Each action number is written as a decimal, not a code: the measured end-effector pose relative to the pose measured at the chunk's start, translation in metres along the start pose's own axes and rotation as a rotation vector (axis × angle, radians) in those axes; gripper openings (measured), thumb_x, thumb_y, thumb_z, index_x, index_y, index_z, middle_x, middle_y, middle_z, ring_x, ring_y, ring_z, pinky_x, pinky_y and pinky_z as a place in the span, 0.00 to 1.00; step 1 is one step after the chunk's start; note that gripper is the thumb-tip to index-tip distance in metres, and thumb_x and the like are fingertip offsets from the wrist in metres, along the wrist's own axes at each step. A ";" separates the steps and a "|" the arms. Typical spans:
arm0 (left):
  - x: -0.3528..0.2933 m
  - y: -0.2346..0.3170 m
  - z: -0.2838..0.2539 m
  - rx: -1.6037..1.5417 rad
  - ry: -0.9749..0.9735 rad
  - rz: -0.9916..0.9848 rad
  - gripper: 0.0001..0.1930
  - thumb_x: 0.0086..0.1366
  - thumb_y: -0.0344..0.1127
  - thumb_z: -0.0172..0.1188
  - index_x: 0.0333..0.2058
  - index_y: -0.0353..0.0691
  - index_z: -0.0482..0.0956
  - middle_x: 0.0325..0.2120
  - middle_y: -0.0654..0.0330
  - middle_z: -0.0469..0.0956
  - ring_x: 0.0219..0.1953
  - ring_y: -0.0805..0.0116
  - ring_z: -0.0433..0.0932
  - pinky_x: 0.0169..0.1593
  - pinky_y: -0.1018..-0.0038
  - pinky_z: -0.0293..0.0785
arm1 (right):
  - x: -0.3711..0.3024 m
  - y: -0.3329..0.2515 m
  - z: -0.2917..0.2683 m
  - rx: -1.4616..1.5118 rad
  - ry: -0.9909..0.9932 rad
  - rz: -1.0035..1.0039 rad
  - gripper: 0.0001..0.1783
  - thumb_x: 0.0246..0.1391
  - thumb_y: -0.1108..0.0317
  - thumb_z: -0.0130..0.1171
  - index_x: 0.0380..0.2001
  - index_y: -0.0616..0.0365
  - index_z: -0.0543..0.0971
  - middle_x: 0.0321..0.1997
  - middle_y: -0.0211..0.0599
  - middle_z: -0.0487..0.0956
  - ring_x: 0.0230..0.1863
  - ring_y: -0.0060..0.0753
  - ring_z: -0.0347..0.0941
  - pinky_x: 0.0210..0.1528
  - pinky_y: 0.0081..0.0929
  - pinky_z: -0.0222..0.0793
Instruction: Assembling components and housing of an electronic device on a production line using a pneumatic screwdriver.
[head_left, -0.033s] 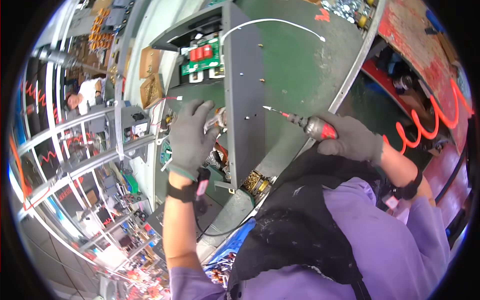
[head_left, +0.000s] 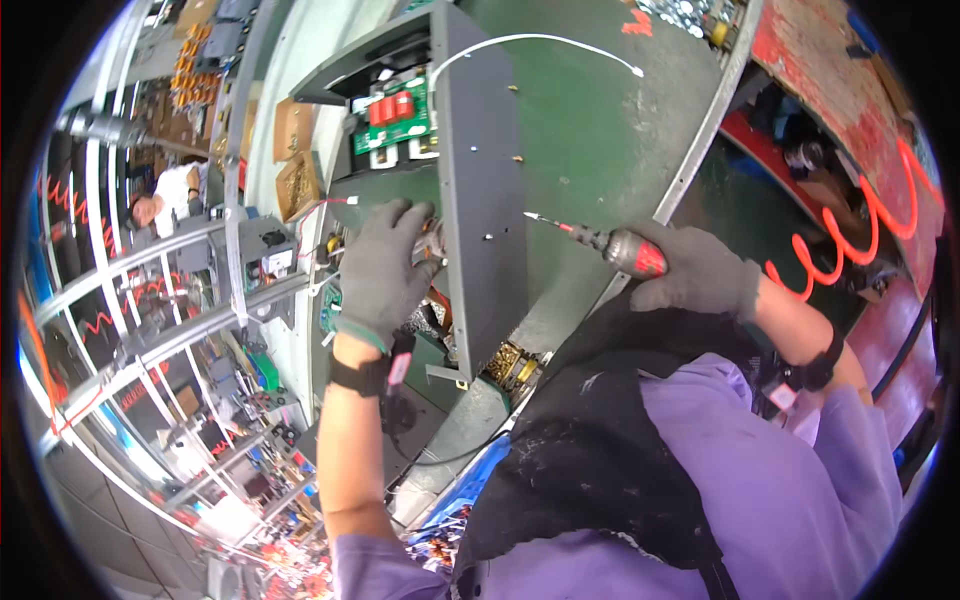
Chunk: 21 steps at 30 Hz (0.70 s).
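A dark grey metal enclosure stands on the green bench, its long side wall toward my right. Inside it sits a green circuit board with red block components. My left hand, gloved in grey, is over the enclosure's interior, its fingers bent and parted around a gap; part of the inside is hidden beneath it. In my gloved right hand is a power screwdriver, its bit pointing left at the side wall and apart from it. A white cable arches out from the enclosure over the bench.
A small tray of brass screws lies by the enclosure's near end. Left of it is an open cardboard box of small parts. An orange coiled hose hangs at right. Another person is beyond the metal frame at left.
The whole scene has shifted slightly left in the picture. My hands and the screwdriver keep nearly the same places relative to the enclosure.
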<state>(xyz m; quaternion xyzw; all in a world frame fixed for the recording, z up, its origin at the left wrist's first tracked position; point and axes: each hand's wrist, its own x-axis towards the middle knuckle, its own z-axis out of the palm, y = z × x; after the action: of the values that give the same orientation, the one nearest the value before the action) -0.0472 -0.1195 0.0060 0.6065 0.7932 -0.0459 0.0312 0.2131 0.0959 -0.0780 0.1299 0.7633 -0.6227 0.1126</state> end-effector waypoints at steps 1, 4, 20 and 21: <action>0.008 -0.003 0.009 -0.005 -0.018 0.021 0.21 0.53 0.33 0.63 0.47 0.38 0.74 0.38 0.52 0.77 0.37 0.53 0.77 0.43 0.66 0.74 | 0.005 0.009 0.003 -0.064 -0.050 0.065 0.42 0.43 0.43 0.66 0.58 0.51 0.65 0.37 0.49 0.78 0.41 0.51 0.76 0.43 0.37 0.69; 0.023 -0.009 0.031 0.013 -0.484 -0.108 0.23 0.52 0.34 0.63 0.48 0.39 0.71 0.39 0.52 0.77 0.37 0.50 0.78 0.40 0.61 0.75 | 0.018 0.028 0.016 -0.086 -0.111 0.181 0.46 0.36 0.44 0.70 0.58 0.49 0.65 0.36 0.49 0.77 0.40 0.52 0.75 0.42 0.39 0.69; -0.013 -0.022 0.096 -0.051 -0.004 -0.149 0.15 0.57 0.44 0.60 0.40 0.42 0.77 0.31 0.59 0.79 0.33 0.55 0.79 0.34 0.65 0.75 | 0.035 0.042 0.039 -0.211 -0.064 0.118 0.41 0.36 0.46 0.70 0.53 0.50 0.68 0.29 0.48 0.78 0.32 0.53 0.76 0.35 0.40 0.71; -0.013 -0.021 0.096 -0.052 0.003 -0.148 0.15 0.57 0.44 0.60 0.40 0.42 0.77 0.31 0.59 0.79 0.33 0.55 0.79 0.34 0.65 0.75 | 0.036 0.042 0.038 -0.225 -0.088 0.149 0.42 0.36 0.46 0.70 0.53 0.51 0.68 0.29 0.48 0.78 0.32 0.53 0.76 0.35 0.40 0.71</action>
<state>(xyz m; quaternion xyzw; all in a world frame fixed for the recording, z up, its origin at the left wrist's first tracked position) -0.0650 -0.1479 -0.0873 0.5455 0.8367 -0.0263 0.0421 0.1943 0.0685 -0.1364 0.1455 0.8108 -0.5284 0.2057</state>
